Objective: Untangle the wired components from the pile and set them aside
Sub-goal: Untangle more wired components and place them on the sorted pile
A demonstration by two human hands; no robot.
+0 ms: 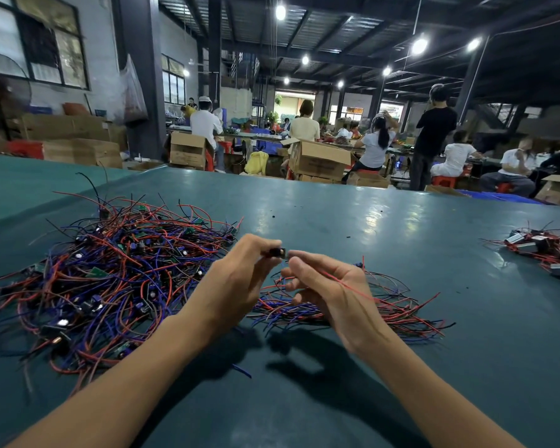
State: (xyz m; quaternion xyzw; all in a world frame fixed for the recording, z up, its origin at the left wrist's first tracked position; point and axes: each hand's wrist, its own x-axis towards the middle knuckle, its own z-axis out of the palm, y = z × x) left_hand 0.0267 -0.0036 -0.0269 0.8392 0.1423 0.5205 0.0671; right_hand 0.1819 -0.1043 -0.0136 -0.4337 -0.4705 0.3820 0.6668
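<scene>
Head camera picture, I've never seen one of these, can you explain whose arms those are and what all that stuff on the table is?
There is no machine here. A person wears a camera on the head, looking forward and down, so the two bare arms are their own. The left hand pinches a small black component, and the right hand pinches a red wire beside it. On the green table, the big tangled pile of red, blue and black wires lies at left. A smaller bundle lies beneath the right hand, and another group with small boxes sits far right. Behind, other people work.
</scene>
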